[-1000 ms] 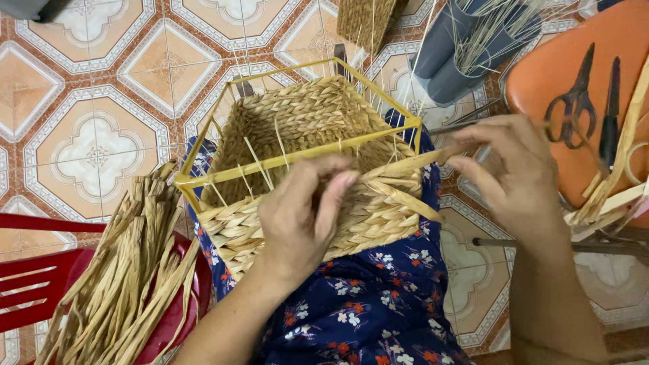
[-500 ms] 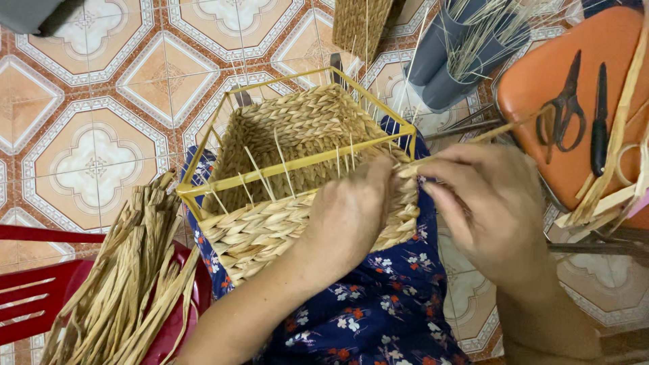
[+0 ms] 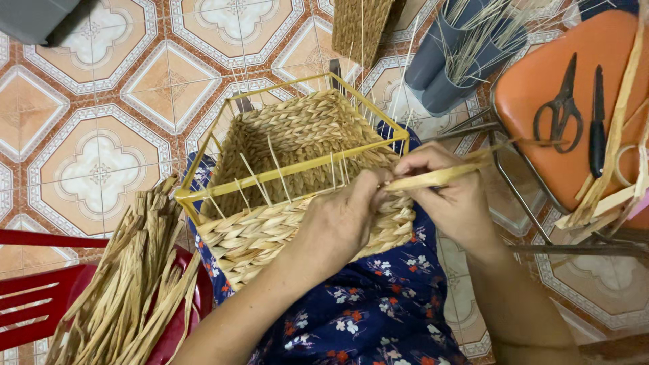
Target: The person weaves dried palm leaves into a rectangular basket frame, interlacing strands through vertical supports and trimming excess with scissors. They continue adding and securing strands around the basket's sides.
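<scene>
The basket (image 3: 297, 176) sits on the person's lap, on blue flowered cloth (image 3: 365, 318), with its yellow wire frame (image 3: 291, 169) still showing above the woven rows. Left hand (image 3: 341, 223) lies flat-ish against the near wall, fingers curled in at the top edge of the weave; can't tell if it's actually pinching anything. Right hand (image 3: 453, 199) is closed around a flat straw strand (image 3: 439, 177), which runs from the basket's right corner out toward the orange stool (image 3: 547, 101). Scissors (image 3: 560, 108) and a dark-handled tool (image 3: 597, 125) lie on that stool. A bundle of dried straw (image 3: 128, 290) lies on a red chair (image 3: 34, 297) to the left. Grey cups (image 3: 446, 61) holding thin stalks stand on the tiled floor (image 3: 88, 122) past the basket.
</scene>
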